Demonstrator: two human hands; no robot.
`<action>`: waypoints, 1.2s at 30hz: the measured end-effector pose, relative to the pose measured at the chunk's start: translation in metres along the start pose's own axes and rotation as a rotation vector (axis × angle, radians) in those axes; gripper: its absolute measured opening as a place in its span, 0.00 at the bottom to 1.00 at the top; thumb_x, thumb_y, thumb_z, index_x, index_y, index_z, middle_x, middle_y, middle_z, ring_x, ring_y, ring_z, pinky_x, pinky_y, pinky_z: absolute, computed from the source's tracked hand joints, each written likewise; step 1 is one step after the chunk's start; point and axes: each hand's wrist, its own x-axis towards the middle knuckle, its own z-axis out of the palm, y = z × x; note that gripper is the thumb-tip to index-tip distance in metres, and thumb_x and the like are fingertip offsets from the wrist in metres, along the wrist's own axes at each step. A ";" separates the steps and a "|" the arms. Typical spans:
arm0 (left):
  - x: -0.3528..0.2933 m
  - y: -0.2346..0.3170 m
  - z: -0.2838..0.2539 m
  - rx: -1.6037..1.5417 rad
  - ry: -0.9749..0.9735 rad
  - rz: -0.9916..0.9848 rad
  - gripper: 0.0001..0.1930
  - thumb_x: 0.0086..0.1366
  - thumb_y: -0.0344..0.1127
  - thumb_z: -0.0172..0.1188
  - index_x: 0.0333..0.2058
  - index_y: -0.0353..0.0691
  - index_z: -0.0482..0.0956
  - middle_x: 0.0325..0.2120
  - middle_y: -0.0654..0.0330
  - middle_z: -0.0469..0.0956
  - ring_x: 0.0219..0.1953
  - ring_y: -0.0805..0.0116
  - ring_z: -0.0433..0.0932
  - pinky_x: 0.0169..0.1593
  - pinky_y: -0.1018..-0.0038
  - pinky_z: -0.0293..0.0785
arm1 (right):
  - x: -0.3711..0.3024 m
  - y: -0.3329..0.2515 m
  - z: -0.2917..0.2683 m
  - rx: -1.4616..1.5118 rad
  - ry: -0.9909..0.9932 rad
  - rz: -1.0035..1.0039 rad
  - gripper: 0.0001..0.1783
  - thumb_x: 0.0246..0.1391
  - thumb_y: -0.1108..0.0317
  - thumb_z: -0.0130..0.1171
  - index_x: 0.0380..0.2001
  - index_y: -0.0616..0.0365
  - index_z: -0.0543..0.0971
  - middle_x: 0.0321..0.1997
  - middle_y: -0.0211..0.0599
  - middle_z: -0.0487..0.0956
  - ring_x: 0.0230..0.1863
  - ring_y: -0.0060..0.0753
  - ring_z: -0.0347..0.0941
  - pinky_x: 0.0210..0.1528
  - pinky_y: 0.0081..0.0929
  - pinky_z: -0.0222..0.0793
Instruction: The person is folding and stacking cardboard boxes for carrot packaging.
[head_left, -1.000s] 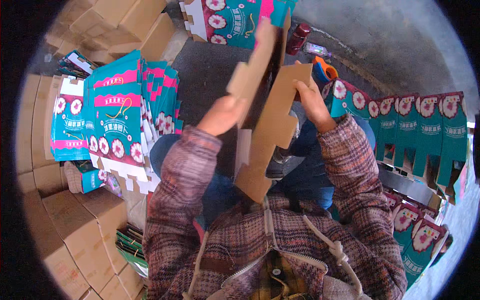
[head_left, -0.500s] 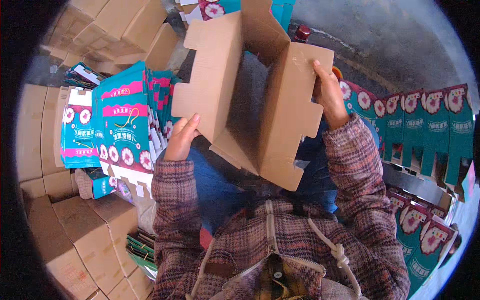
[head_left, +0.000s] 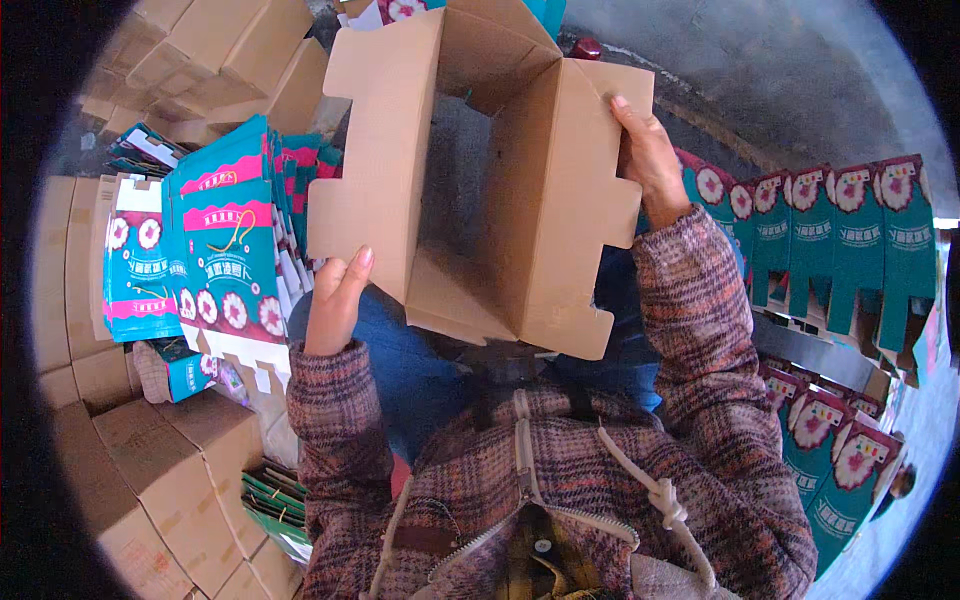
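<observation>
A brown cardboard box (head_left: 552, 200) is held up in front of me over my lap. Its walls stand spread apart, and the floor shows through the gap between them. Notched flaps stick out at its left and right sides. My left hand (head_left: 338, 300) pinches the lower edge of the left flap, thumb on top. My right hand (head_left: 650, 165) grips the upper right edge, thumb on the outer face and fingers hidden behind the board.
Teal and pink printed cartons (head_left: 225, 240) lie folded in a stack on the left. Brown cardboard boxes (head_left: 165, 450) are piled at the left, near and far. Rows of teal cartons (head_left: 850, 240) stand on the right. A dark red object (head_left: 587, 48) sits beyond the box.
The box has been pulled wider, its left flap moving left along with my left hand. It now sits slightly further left and higher in view.
</observation>
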 end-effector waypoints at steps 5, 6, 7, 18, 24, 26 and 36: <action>0.001 0.000 -0.002 0.068 -0.007 -0.041 0.22 0.67 0.41 0.55 0.16 0.41 0.61 0.18 0.70 0.60 0.24 0.80 0.57 0.28 0.76 0.55 | 0.004 0.002 -0.009 -0.125 -0.047 -0.014 0.18 0.59 0.58 0.54 0.44 0.61 0.75 0.38 0.31 0.79 0.34 0.22 0.74 0.36 0.22 0.70; 0.001 -0.004 -0.004 0.067 -0.005 -0.049 0.22 0.67 0.42 0.55 0.16 0.41 0.61 0.18 0.70 0.59 0.24 0.80 0.57 0.28 0.76 0.54 | 0.006 0.001 -0.010 -0.144 -0.069 0.004 0.18 0.59 0.57 0.55 0.44 0.61 0.75 0.38 0.31 0.79 0.34 0.22 0.74 0.36 0.22 0.69; 0.001 -0.007 -0.004 0.066 -0.003 -0.055 0.22 0.67 0.42 0.55 0.16 0.41 0.60 0.18 0.70 0.59 0.24 0.80 0.57 0.28 0.76 0.54 | 0.007 0.002 -0.012 -0.147 -0.066 0.007 0.18 0.59 0.57 0.55 0.44 0.61 0.75 0.38 0.31 0.79 0.34 0.22 0.74 0.36 0.22 0.69; -0.002 -0.039 0.002 -0.138 -0.093 -0.057 0.22 0.67 0.44 0.55 0.16 0.42 0.62 0.18 0.71 0.60 0.23 0.81 0.57 0.27 0.77 0.53 | -0.010 0.005 0.000 -0.362 -0.113 -0.010 0.24 0.55 0.49 0.60 0.41 0.62 0.78 0.33 0.31 0.79 0.32 0.19 0.75 0.34 0.18 0.70; 0.002 -0.042 0.019 -0.255 -0.077 -0.097 0.20 0.66 0.46 0.55 0.19 0.38 0.71 0.19 0.68 0.68 0.25 0.80 0.63 0.30 0.79 0.60 | 0.005 0.012 -0.011 -0.453 -0.243 0.045 0.22 0.56 0.51 0.59 0.42 0.59 0.77 0.34 0.26 0.78 0.31 0.16 0.72 0.32 0.16 0.68; 0.006 -0.051 0.011 -0.110 -0.076 -0.087 0.20 0.67 0.46 0.54 0.21 0.37 0.72 0.20 0.66 0.69 0.26 0.80 0.66 0.31 0.79 0.63 | 0.009 0.013 -0.005 -0.484 -0.288 0.029 0.22 0.56 0.51 0.59 0.43 0.58 0.77 0.33 0.24 0.77 0.30 0.15 0.71 0.31 0.15 0.65; 0.019 -0.038 0.029 0.262 -0.216 0.073 0.17 0.65 0.42 0.54 0.41 0.30 0.77 0.35 0.48 0.81 0.40 0.61 0.80 0.45 0.67 0.72 | -0.024 0.006 0.021 -0.669 -0.181 0.011 0.17 0.59 0.53 0.54 0.24 0.54 0.76 0.18 0.21 0.70 0.16 0.13 0.61 0.20 0.15 0.52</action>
